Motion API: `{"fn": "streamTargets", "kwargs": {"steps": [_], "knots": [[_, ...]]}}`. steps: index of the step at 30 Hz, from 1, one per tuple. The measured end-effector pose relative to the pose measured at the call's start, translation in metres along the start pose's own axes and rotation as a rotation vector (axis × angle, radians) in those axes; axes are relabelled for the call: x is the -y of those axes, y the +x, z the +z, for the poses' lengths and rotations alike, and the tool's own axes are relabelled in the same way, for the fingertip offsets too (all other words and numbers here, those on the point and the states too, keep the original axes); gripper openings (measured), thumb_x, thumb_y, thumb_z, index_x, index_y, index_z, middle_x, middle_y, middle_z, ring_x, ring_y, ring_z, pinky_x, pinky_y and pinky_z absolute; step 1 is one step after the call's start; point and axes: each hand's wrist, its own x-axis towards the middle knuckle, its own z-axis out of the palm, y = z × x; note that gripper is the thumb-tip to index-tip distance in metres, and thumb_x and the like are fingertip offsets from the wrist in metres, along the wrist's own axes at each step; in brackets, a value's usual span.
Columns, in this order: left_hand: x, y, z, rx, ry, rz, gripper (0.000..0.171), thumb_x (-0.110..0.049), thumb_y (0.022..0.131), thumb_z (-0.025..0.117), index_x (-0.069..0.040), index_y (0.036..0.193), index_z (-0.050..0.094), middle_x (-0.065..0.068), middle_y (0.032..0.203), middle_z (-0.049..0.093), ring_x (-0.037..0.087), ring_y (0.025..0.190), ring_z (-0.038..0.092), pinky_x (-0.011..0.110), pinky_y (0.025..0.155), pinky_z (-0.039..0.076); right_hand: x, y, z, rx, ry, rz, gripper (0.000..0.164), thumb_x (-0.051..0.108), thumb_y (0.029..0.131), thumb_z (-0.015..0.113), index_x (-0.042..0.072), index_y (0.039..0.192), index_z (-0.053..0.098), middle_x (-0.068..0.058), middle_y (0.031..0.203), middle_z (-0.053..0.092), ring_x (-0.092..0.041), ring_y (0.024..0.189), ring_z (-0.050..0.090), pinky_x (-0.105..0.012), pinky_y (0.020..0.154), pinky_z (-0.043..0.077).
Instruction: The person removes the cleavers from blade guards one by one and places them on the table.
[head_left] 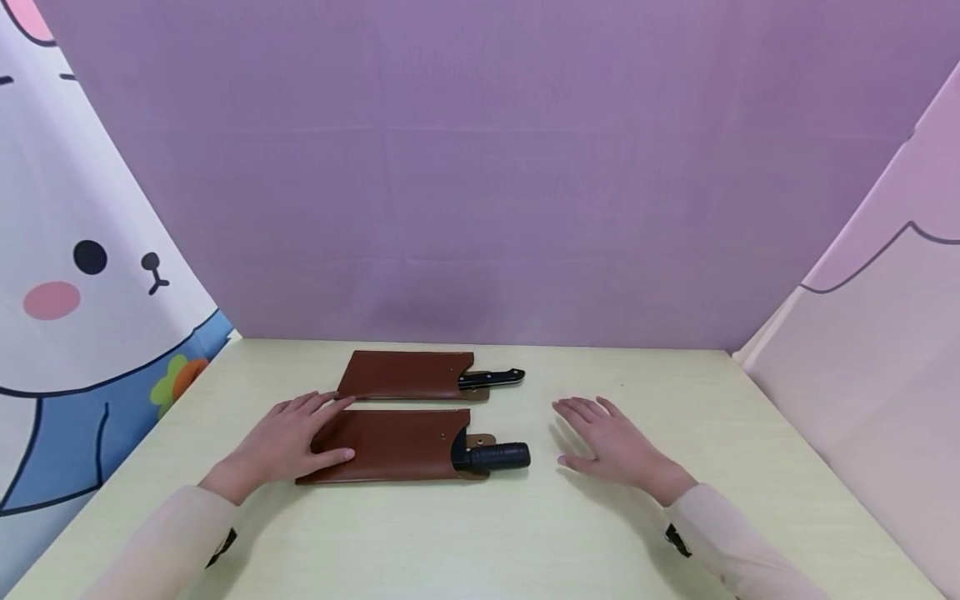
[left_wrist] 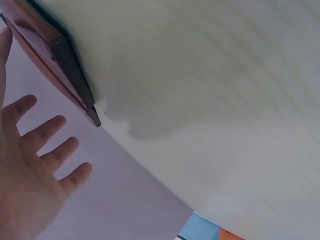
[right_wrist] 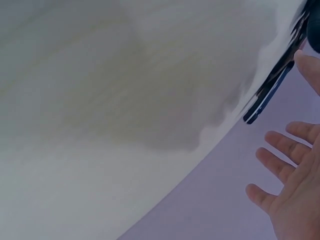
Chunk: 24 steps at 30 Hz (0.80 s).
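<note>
Two brown leather sheaths lie flat, one behind the other, with their openings to the right. From the far sheath [head_left: 405, 375] sticks out a knife's black riveted handle [head_left: 491, 379]. The near sheath [head_left: 397, 446] holds a tool with a thicker black round handle [head_left: 498, 456]; its blade is hidden inside. My left hand [head_left: 281, 437], fingers spread, overlaps the near sheath's left end in the head view and holds nothing. To the right of both handles, my right hand [head_left: 618, 442] hovers with its fingers extended and nothing in it. Both wrist views show spread fingers.
The pale wood-grain table [head_left: 420, 542] meets a purple cloth backdrop [head_left: 480, 183] at its far edge. A cartoon-printed curtain [head_left: 82, 208] hangs on the left, and a pink and white one [head_left: 877, 350] on the right.
</note>
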Motion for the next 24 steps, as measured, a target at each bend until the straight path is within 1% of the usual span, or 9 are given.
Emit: {"fn": "streamTargets", "kwargs": {"steps": [9,15,21,24], "knots": [[-0.006,0.006,0.005,0.000,-0.034,0.048,0.077,-0.067,0.075,0.056,-0.019,0.134,0.047,0.011,0.131,0.051,0.036,0.117,0.049,0.057,0.090,0.038,0.018,0.010,-0.003,-0.019,0.002,-0.086,0.075,0.049,0.079,0.063,0.006,0.136,0.041,-0.010,0.133,0.049,-0.029,0.122,0.046,-0.051,0.101,0.032],[-0.013,0.010,0.006,0.028,-0.054,0.072,0.077,-0.070,0.074,0.053,-0.022,0.134,0.047,0.009,0.132,0.049,0.034,0.117,0.048,0.056,0.092,0.037,0.028,0.016,-0.005,-0.001,-0.004,-0.126,0.072,0.051,0.082,0.059,0.007,0.136,0.041,-0.008,0.133,0.049,-0.027,0.122,0.046,-0.048,0.102,0.033],[-0.019,0.016,0.006,0.043,-0.080,0.102,0.076,-0.071,0.073,0.053,-0.024,0.133,0.047,0.008,0.131,0.050,0.031,0.118,0.048,0.054,0.091,0.038,0.036,0.024,-0.004,-0.029,0.012,-0.181,0.068,0.045,0.079,0.064,0.007,0.132,0.046,-0.007,0.129,0.052,-0.025,0.119,0.048,-0.044,0.101,0.035],[-0.021,0.018,0.007,0.049,-0.093,0.116,0.077,-0.071,0.073,0.053,-0.025,0.134,0.047,0.007,0.131,0.050,0.029,0.120,0.047,0.054,0.091,0.037,0.040,0.028,-0.004,-0.022,0.009,-0.195,0.065,0.045,0.081,0.063,0.007,0.131,0.046,-0.005,0.129,0.052,-0.023,0.119,0.048,-0.041,0.101,0.036]]}}
